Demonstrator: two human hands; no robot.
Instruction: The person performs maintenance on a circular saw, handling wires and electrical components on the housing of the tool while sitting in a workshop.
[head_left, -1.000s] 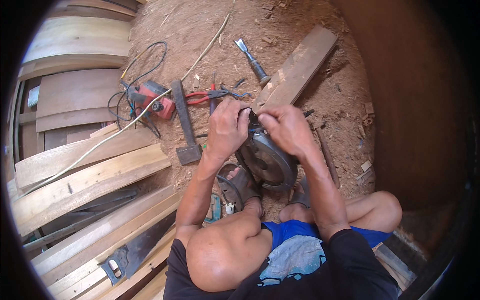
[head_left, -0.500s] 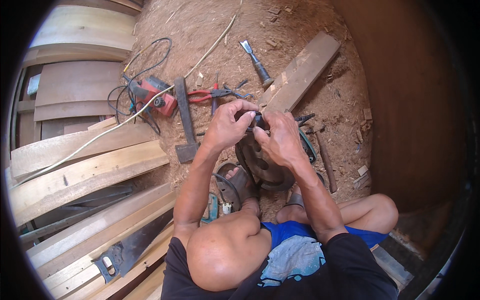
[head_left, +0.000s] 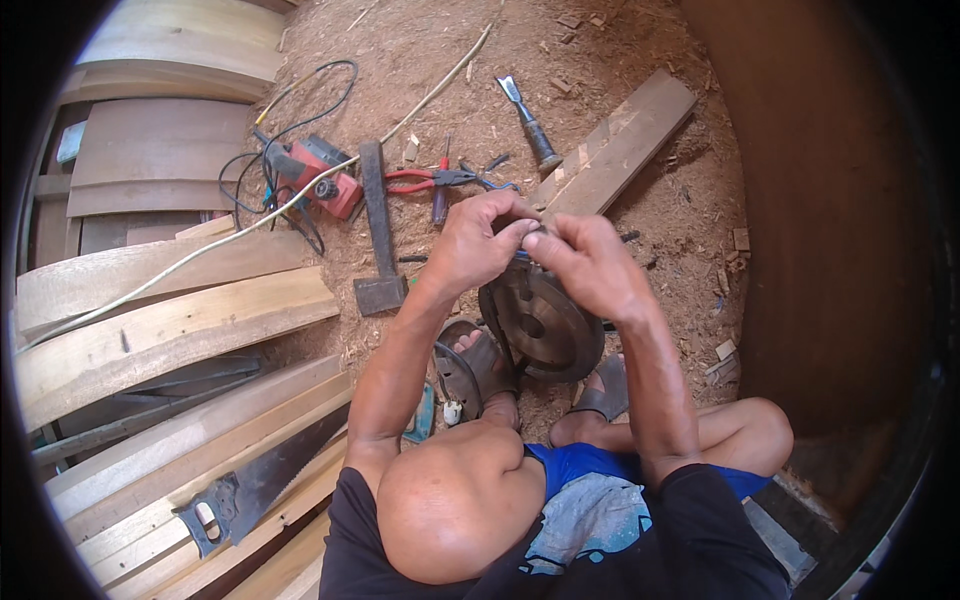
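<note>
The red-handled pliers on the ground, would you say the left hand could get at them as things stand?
Probably yes: the pliers lie just beyond the left hand, handles uncovered, though it seems to be pinching a small dark piece.

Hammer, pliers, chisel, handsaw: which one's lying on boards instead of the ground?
The handsaw, lower left, blade and handle across stacked boards. The hammer, pliers and chisel all lie on the sawdust-strewn ground.
</note>
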